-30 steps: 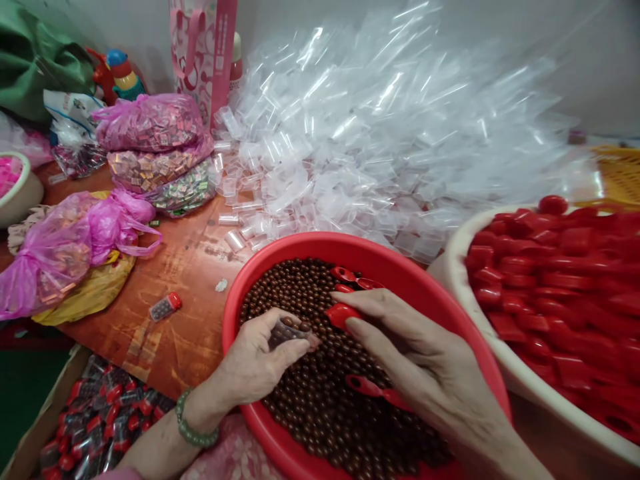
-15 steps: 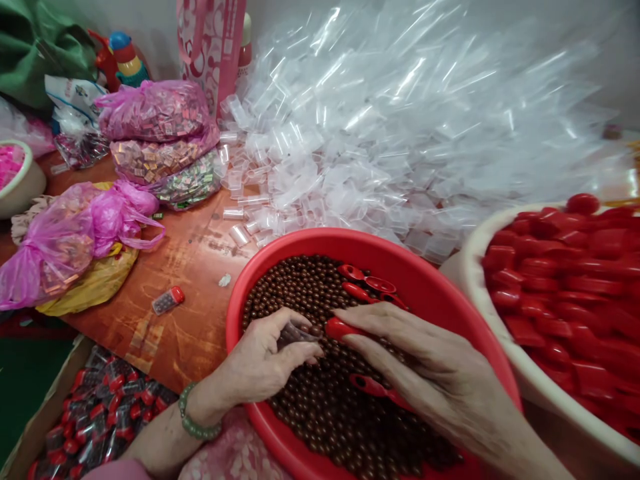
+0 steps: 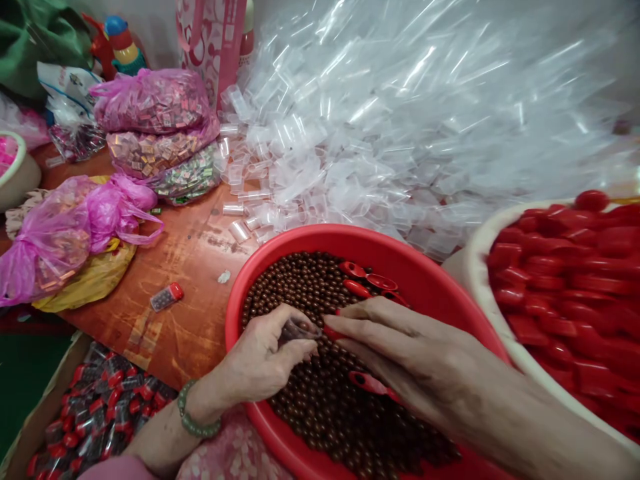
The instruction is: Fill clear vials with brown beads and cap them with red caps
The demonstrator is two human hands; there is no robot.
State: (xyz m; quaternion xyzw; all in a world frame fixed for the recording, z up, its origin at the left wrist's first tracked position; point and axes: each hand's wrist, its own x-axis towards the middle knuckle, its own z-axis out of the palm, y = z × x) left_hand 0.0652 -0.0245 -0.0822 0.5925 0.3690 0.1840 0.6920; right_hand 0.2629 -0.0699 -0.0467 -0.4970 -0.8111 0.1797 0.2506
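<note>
Worn reddish wooden table, crowded. Red round plastic basin sits at the near edge, filled with small brown round beads; red plastic scoops lie on the beads at the far side, and another lies nearer. Left hand, with a green bead bracelet at the wrist, is over the basin's left part, fingers closed around a small clear plastic vial held on its side just above the beads, with some beads already inside. Right hand reaches in from the right, fingertips pinched on a small red plastic piece that meets the vial's mouth; cap or scoop tip, cannot tell. Right of the basin: white round bowl heaped with red plastic caps. Behind the basin: large heap of empty clear plastic tubes. At near left, below the table edge: cardboard box holding many bead-filled, red-capped vials. One filled, capped vial lies alone on the table. Pink plastic bags of small coloured packets sit at far left. Judgement: a fair stock is finished in the box, but the empty heap, the basin and the cap bowl remain far larger, so most of the work is left.
</note>
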